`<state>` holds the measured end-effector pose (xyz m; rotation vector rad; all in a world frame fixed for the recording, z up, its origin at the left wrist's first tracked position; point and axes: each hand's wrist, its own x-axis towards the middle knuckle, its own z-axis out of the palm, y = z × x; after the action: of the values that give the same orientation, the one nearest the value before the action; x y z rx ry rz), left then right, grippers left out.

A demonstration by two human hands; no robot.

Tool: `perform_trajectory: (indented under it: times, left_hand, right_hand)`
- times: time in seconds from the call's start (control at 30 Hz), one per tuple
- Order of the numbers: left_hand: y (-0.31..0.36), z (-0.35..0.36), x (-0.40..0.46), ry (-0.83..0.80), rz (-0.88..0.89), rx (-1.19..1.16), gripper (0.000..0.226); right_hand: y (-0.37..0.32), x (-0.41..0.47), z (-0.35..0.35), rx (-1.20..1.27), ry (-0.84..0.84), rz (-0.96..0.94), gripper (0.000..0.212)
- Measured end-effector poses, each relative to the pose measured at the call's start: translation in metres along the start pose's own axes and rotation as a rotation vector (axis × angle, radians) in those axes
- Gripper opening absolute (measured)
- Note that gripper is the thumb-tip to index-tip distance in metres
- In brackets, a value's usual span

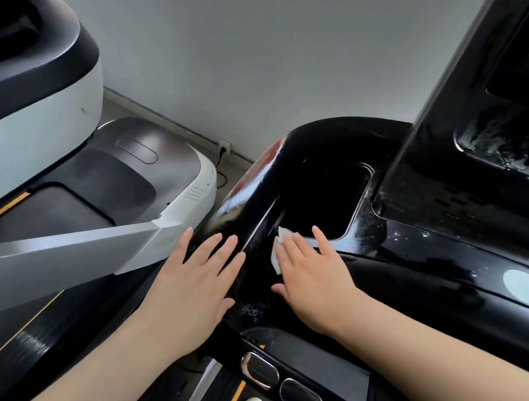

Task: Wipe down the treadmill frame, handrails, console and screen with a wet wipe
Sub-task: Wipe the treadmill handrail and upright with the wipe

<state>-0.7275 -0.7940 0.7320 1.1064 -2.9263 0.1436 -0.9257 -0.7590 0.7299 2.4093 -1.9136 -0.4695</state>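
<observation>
A glossy black treadmill console [420,256] fills the right half, with a dark cup recess [326,196] and an upright screen panel [523,88] streaked with wet marks. My right hand [310,273] lies flat with straight fingers, pressing a white wet wipe [277,254] onto the console beside the recess. Only the wipe's left edge shows from under the fingers. My left hand [202,277] rests flat with fingers spread on the rounded black handrail [248,204] just left of the wipe.
A silver handrail arm [56,257] runs diagonally across the lower left. A second, white-and-black treadmill [44,117] stands to the left near the grey wall. Two oval metal sensor pads [279,379] sit below the console. A wall socket with a cable [224,147] is behind.
</observation>
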Motion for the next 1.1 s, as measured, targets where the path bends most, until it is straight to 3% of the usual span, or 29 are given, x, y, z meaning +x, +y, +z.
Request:
perform_trajectory:
  times: [0.13, 0.27, 0.43, 0.53, 0.67, 0.73, 0.8, 0.9, 1.1]
  left_hand:
    - [-0.001, 0.005, 0.0, 0.086, 0.025, 0.021, 0.074]
    - [-0.002, 0.003, 0.0, 0.036, 0.023, 0.015, 0.075]
    - [-0.007, -0.002, -0.003, 0.041, 0.03, 0.019, 0.078]
    - [-0.011, -0.004, -0.01, 0.04, 0.026, 0.035, 0.077]
    - [-0.009, -0.006, -0.022, 0.041, 0.014, 0.06, 0.078]
    - [-0.006, -0.008, -0.026, 0.046, -0.004, 0.073, 0.078]
    - [-0.003, -0.011, -0.029, 0.03, -0.038, 0.086, 0.078]
    - [0.003, -0.018, -0.033, -0.01, -0.104, 0.112, 0.076]
    - [0.014, -0.031, -0.036, -0.165, -0.233, 0.125, 0.084]
  right_hand:
    - [0.026, -0.041, 0.01, -0.022, 0.167, 0.066, 0.086]
    - [0.029, -0.047, 0.022, -0.042, 0.183, 0.137, 0.084]
    - [-0.007, -0.002, 0.009, -0.042, 0.107, 0.046, 0.07]
    - [-0.007, -0.005, 0.014, -0.059, 0.195, -0.008, 0.046]
    - [0.004, -0.018, 0.012, -0.014, 0.322, -0.054, 0.047]
    - [0.005, -0.011, 0.004, 0.007, 0.229, -0.032, 0.034]
    - [0.007, 0.003, -0.004, 0.062, 0.255, 0.013, 0.02]
    - [0.002, 0.02, -0.003, 0.093, 0.12, 0.052, 0.027]
    - [-0.011, 0.014, 0.006, 0.085, 0.166, -0.099, 0.013]
